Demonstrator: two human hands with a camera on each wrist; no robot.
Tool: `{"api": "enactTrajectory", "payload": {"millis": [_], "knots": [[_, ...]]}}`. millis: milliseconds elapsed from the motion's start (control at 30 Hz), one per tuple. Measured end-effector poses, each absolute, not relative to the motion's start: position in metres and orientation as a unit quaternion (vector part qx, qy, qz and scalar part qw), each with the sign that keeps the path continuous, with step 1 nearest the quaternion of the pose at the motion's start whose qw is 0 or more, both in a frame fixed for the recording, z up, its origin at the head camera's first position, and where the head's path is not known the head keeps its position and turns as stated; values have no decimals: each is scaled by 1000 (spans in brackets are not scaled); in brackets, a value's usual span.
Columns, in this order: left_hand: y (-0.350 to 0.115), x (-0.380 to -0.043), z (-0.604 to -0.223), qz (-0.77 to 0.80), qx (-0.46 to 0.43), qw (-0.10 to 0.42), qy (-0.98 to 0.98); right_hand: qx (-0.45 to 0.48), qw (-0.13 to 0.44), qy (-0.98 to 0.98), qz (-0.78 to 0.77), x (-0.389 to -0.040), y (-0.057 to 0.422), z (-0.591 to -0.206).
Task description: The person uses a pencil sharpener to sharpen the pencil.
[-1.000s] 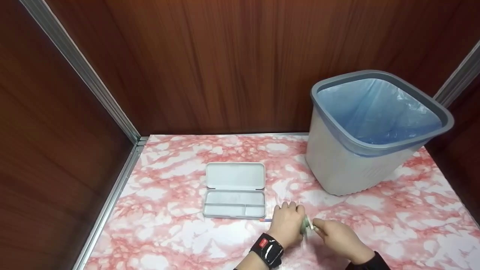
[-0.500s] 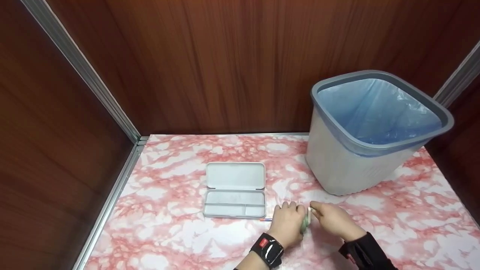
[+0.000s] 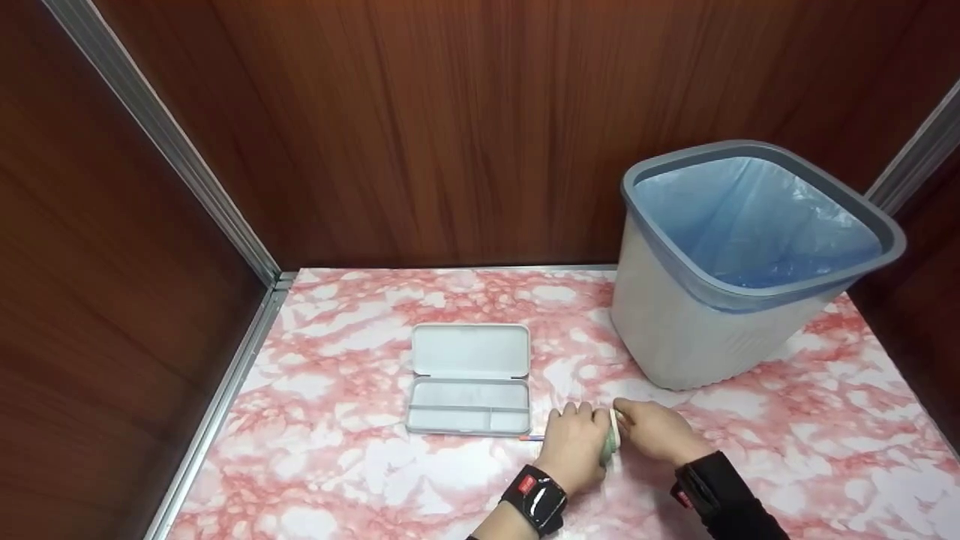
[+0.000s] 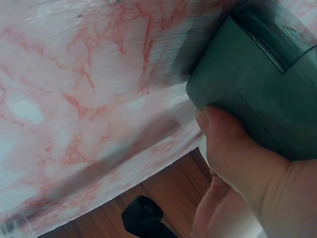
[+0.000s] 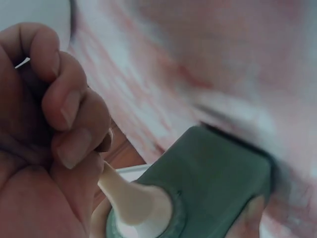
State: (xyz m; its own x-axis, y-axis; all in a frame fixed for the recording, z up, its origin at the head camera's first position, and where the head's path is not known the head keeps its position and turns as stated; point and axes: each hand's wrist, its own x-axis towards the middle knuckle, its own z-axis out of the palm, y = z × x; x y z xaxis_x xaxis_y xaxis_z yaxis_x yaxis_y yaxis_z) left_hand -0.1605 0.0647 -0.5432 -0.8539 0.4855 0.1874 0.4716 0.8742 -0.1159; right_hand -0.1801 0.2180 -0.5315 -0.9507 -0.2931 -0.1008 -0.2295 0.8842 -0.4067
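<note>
My left hand (image 3: 576, 446) grips a dark green hand-crank pencil sharpener (image 4: 252, 94) and holds it against the table, thumb along its side. From its left side pokes a thin blue pencil (image 3: 534, 438) with an orange end; the rest is hidden by the hand. The cream crank (image 5: 136, 201) stands on the sharpener's right side. My right hand (image 3: 656, 427) pinches the crank's end with curled fingers. Left of the pencil lies an opened pale grey pencil case (image 3: 471, 433), its lid folded back and its compartments showing.
A large bin (image 3: 690, 337) with a grey rim and a blue liner stands at the right rear, behind my right hand. Brown wood panels (image 3: 450, 135) wall in the red-and-white marbled table (image 3: 337, 465) at the back and sides.
My right hand has swung upward and slightly left with the crank, its wrist strap coming into view. The left hand, sharpener and pencil case stay put.
</note>
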Motion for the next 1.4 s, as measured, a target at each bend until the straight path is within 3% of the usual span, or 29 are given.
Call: {"api": "enactTrajectory", "payload": {"millis": [433, 767, 933, 1200, 1300, 1400], "knots": [[65, -159, -544, 32, -252, 113, -961, -116, 69, 978, -157, -153, 216, -560], [64, -156, -539, 39, -240, 82, -966, -121, 62, 980, -146, -140, 214, -559], [59, -155, -532, -51, -237, 52, -969, -120, 88, 977, -151, -141, 215, -557], [15, -160, -510, -202, -213, 52, -955, -102, 108, 974, -171, -142, 220, -548], [-8, -160, -506, -236, -207, 57, -948, -100, 82, 975, -179, -143, 223, -533], [-24, -158, -509, -234, -204, 75, -948, -118, 12, 974, -194, -145, 219, -515]]}}
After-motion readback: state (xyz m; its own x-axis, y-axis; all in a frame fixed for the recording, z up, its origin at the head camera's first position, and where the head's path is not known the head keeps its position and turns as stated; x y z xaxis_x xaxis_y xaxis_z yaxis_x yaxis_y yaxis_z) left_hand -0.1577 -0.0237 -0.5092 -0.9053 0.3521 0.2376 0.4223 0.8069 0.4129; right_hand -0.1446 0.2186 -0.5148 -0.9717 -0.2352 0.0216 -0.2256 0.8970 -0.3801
